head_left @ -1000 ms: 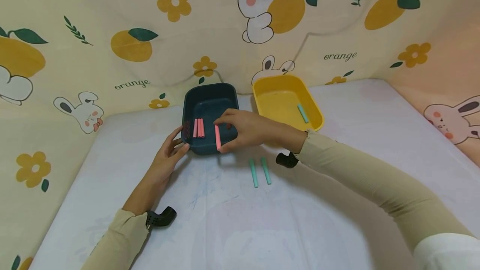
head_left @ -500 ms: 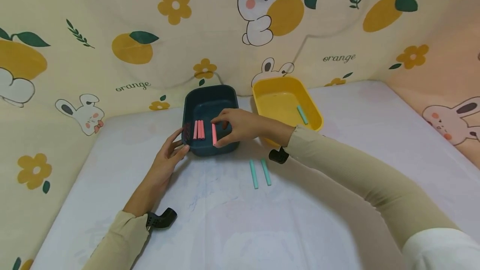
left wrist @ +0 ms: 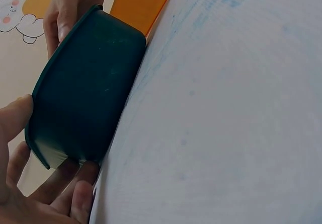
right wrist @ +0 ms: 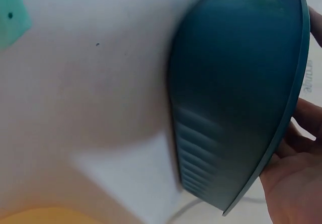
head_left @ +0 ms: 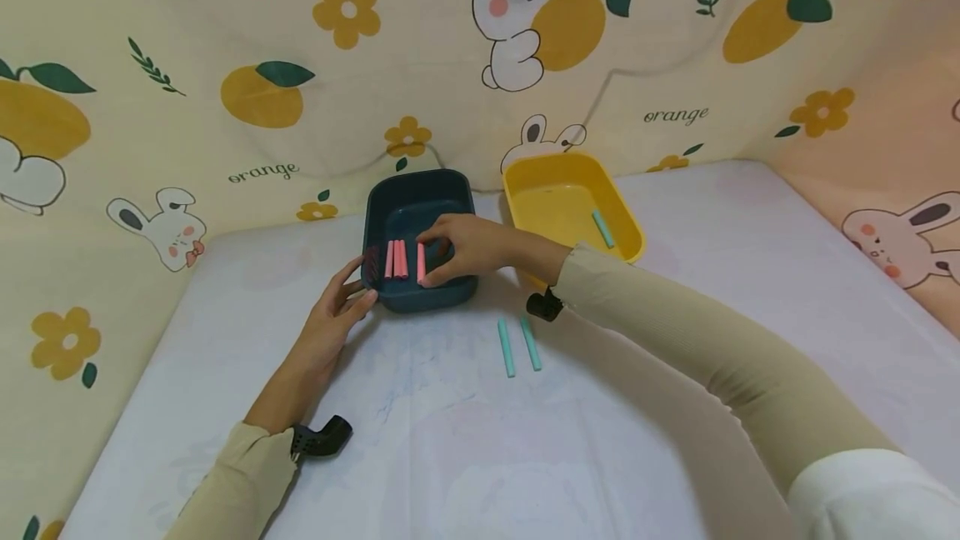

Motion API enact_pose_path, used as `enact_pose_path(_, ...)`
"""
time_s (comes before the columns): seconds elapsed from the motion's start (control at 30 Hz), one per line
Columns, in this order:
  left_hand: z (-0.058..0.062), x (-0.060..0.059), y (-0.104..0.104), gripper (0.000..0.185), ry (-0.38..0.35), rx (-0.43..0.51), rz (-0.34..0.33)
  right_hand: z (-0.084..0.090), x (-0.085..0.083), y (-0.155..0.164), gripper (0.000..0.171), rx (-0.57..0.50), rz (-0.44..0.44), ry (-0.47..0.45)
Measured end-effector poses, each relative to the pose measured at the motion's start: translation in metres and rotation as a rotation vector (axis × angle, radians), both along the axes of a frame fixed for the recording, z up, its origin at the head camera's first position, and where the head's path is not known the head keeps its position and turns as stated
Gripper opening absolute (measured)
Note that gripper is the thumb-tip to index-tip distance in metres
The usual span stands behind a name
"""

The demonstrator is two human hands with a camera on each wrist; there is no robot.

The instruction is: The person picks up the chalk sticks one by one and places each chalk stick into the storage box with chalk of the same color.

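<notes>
My right hand pinches a pink chalk stick lengthwise between thumb and fingers, low inside the dark blue-green bin. Several more pink chalk sticks lie side by side on the bin's floor, left of the held one. At the bin's front left corner, my left hand holds it, the thumb against the rim and the fingers along the side wall. From the right wrist view, the bin's outer wall hides the chalk.
A yellow bin stands right of the dark one, with a green chalk stick inside. Two green chalk sticks lie on the white tabletop in front. Faint blue smears mark the cloth. A patterned backdrop rises behind the bins.
My right hand has moved left and lower into the dark bin, bringing the pinched pink chalk stick closer to the others. My left hand stays at the bin's corner.
</notes>
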State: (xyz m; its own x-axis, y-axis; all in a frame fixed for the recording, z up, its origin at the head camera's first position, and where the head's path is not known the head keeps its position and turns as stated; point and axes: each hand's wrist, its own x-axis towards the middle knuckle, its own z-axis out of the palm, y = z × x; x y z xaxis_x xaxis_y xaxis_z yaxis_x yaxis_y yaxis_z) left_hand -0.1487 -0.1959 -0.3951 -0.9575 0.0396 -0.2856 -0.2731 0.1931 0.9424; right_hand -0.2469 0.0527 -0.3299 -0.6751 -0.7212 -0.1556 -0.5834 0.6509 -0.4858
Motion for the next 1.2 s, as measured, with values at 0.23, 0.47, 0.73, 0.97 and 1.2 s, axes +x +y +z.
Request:
enact_pose_path(0.23,-0.001,-0.001,0.000,0.070,0.014,0.003,-0.011,0.000,-0.003,-0.007,0.079,0.036,0.032,0.036)
enact_pose_path(0.47,-0.001,0.000,-0.002,0.068,0.026,0.018,-0.027,-0.004,-0.010,-0.018,0.078,0.077,0.043,0.053)
enact_pose_path(0.73,-0.001,0.002,-0.002,0.066,0.052,0.021,-0.048,-0.006,-0.022,-0.026,0.077,0.109,0.042,0.046)
enact_pose_path(0.97,0.000,0.002,-0.001,0.066,0.059,0.017,-0.047,-0.009,-0.030,-0.030,0.077,0.145,0.057,0.066)
enact_pose_path(1.2,-0.001,0.002,0.000,0.065,0.062,0.009,-0.051,-0.011,-0.034,-0.035,0.078,0.206,0.050,0.069)
